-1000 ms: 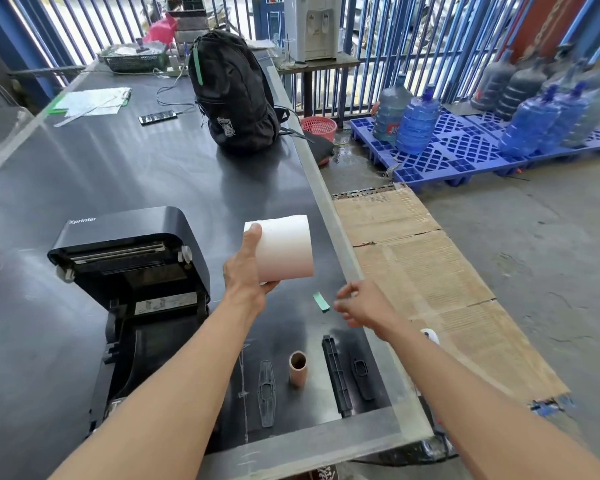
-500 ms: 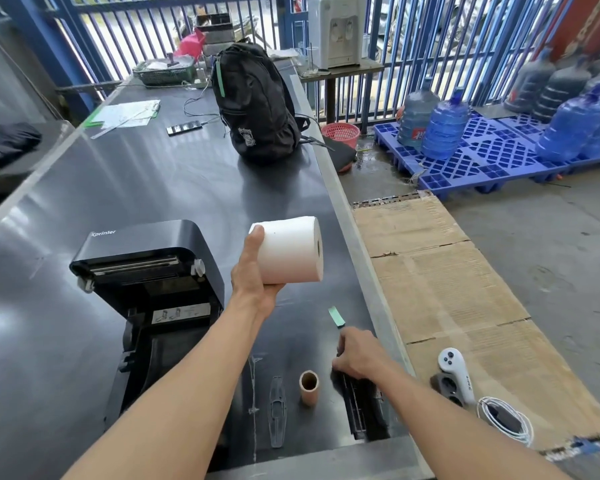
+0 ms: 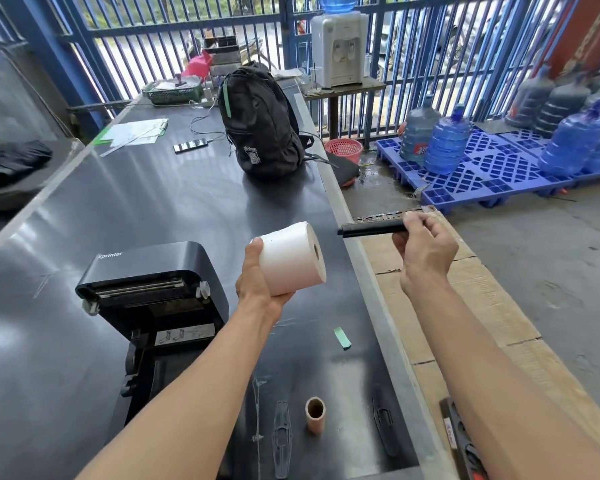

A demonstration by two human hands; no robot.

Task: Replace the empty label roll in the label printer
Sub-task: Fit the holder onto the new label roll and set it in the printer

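My left hand holds a full white label roll above the table, its core hole facing right. My right hand grips a black spindle bar by one end, level with the roll and pointing left toward the core hole, a short gap apart. The black label printer stands open at the left, its lid tipped up. An empty brown cardboard core stands upright near the table's front edge.
Two black flat plastic guide pieces lie beside the core, and a green slip behind it. A black backpack stands at the back. The table's metal edge runs along the right, with cardboard on the floor beyond.
My right hand went down to the black bar on the table, picked it up and raised it beside the roll. My left hand kept hold of the roll.
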